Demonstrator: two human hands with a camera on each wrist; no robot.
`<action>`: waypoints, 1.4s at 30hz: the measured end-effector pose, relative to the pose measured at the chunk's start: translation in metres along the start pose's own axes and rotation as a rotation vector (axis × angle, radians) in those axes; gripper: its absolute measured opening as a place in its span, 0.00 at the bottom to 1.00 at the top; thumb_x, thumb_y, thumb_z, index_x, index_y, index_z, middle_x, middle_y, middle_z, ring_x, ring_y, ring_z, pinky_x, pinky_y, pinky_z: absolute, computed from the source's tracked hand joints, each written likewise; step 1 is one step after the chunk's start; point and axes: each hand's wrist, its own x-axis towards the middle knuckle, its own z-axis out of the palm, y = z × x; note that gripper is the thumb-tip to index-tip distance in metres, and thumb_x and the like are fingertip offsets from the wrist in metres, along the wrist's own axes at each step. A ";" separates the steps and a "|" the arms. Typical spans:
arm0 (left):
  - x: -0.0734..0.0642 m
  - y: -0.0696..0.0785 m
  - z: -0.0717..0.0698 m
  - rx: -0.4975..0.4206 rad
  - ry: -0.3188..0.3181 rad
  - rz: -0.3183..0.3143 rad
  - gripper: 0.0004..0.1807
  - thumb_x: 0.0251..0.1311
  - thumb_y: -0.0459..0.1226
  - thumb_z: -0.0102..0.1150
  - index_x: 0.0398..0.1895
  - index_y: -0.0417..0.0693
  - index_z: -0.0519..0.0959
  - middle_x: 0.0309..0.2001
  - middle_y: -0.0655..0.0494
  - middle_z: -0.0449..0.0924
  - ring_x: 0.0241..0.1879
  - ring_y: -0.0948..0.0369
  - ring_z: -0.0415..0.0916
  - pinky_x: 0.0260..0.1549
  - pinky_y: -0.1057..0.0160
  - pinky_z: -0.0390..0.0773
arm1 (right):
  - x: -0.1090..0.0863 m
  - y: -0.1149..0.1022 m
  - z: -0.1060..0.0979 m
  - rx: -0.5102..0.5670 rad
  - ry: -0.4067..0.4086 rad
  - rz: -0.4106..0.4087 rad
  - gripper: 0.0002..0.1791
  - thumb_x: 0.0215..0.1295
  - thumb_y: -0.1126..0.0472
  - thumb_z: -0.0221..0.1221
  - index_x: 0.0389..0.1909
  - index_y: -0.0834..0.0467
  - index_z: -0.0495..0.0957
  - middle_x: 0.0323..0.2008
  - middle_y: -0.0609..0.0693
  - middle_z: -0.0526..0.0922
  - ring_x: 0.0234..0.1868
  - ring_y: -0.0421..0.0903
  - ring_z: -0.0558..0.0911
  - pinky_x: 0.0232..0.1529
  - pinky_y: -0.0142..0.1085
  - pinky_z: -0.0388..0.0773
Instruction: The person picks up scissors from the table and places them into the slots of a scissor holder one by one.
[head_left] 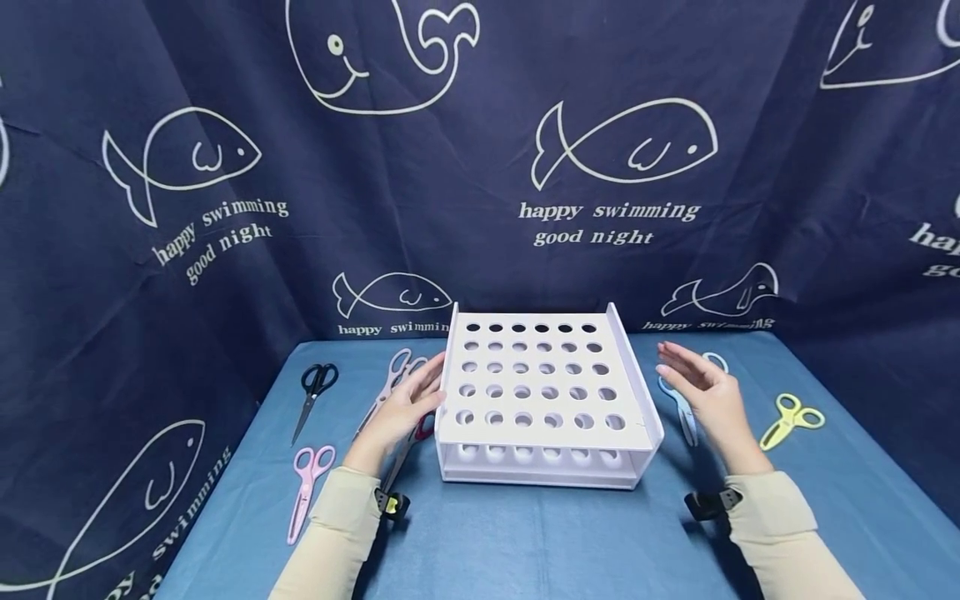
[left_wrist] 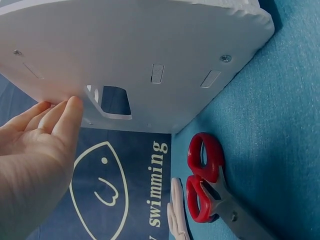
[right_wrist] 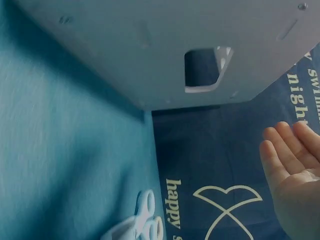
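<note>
A white rack (head_left: 534,379) with rows of round holes in its sloping top stands on the blue-covered table. My left hand (head_left: 411,406) touches its left side panel; in the left wrist view the fingertips (left_wrist: 74,104) lie against the panel, near a cut-out opening, with the fingers fairly straight. My right hand (head_left: 705,395) is held off the right side panel (right_wrist: 115,45), apart from it, fingers extended and nothing in them. Beneath the right hand lie light blue scissors (head_left: 684,417). Red-handled scissors (left_wrist: 206,177) lie under the left hand, partly hidden in the head view.
On the left lie black scissors (head_left: 315,392), pink scissors (head_left: 306,492) and pale pink scissors (head_left: 390,379), the last partly behind the left hand. Yellow scissors (head_left: 791,419) lie at the right. A dark blue curtain (head_left: 480,167) with fish drawings hangs behind the table.
</note>
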 end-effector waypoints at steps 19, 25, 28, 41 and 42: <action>0.000 -0.003 0.002 -0.002 0.002 0.039 0.34 0.70 0.34 0.49 0.77 0.49 0.50 0.77 0.51 0.48 0.75 0.55 0.50 0.71 0.56 0.56 | -0.003 0.010 -0.035 -0.284 -0.044 0.010 0.32 0.60 0.59 0.66 0.64 0.65 0.71 0.54 0.35 0.82 0.50 0.20 0.77 0.47 0.12 0.71; 0.000 -0.004 0.003 -0.012 0.003 0.041 0.34 0.71 0.34 0.49 0.77 0.48 0.50 0.77 0.49 0.48 0.75 0.54 0.50 0.70 0.56 0.57 | -0.005 0.014 -0.045 -0.319 -0.007 0.027 0.34 0.59 0.59 0.68 0.65 0.65 0.70 0.51 0.29 0.80 0.47 0.16 0.75 0.45 0.11 0.71; 0.001 -0.005 0.004 -0.019 0.004 0.043 0.34 0.70 0.33 0.49 0.77 0.47 0.50 0.77 0.48 0.48 0.75 0.54 0.50 0.70 0.56 0.57 | -0.004 0.015 -0.051 -0.342 0.005 0.041 0.35 0.58 0.58 0.68 0.65 0.65 0.70 0.52 0.30 0.80 0.47 0.15 0.74 0.45 0.10 0.71; 0.000 -0.007 0.004 -0.028 0.026 0.033 0.34 0.70 0.34 0.49 0.76 0.50 0.52 0.77 0.53 0.50 0.75 0.57 0.51 0.71 0.57 0.56 | -0.009 0.025 -0.078 -0.459 -0.002 0.121 0.38 0.58 0.50 0.67 0.67 0.62 0.68 0.54 0.36 0.81 0.43 0.11 0.71 0.42 0.10 0.70; 0.000 -0.007 0.005 -0.032 0.024 0.034 0.34 0.70 0.34 0.49 0.76 0.50 0.52 0.77 0.52 0.50 0.75 0.57 0.51 0.71 0.57 0.56 | -0.010 0.025 -0.080 -0.466 0.004 0.133 0.38 0.58 0.49 0.67 0.67 0.61 0.68 0.53 0.34 0.80 0.42 0.11 0.71 0.42 0.10 0.70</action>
